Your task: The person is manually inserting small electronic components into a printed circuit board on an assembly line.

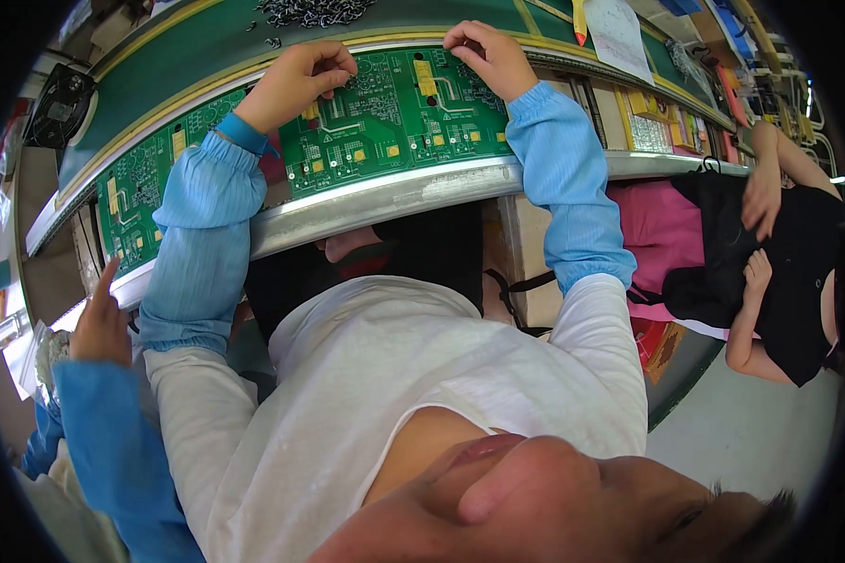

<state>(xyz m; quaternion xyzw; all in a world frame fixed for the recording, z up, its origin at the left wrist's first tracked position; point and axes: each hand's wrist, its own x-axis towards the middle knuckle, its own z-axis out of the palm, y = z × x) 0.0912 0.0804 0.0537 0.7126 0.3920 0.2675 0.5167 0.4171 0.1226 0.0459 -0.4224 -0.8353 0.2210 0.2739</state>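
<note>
Two forearms in blue sleeve covers [202, 235] reach up and away from the person's white shirt [394, 375] over a metal rail [394, 192]. Just past the rail, under both hands, lies one green circuit board [399, 117]; a second board [136, 183] lies to the left of the left hand, on the same track.

The left hand [296, 80] is bent at the wrist, fingers curled in, fingertips pinched together at the board's upper left part; whether a small part sits between them cannot be told. The right hand [493, 56] rests at the board's far edge, fingers curled down and touching it, nothing visibly held.

Beyond both hands runs a green belt [207, 38] with one heap of small metal parts [314, 11] on it.

Two other people's hands show: one in a blue sleeve [99, 324] well left of the left hand, pointing a finger up, and a bare arm [765, 188] well right of the right hand, beside a black bag [723, 244].
</note>
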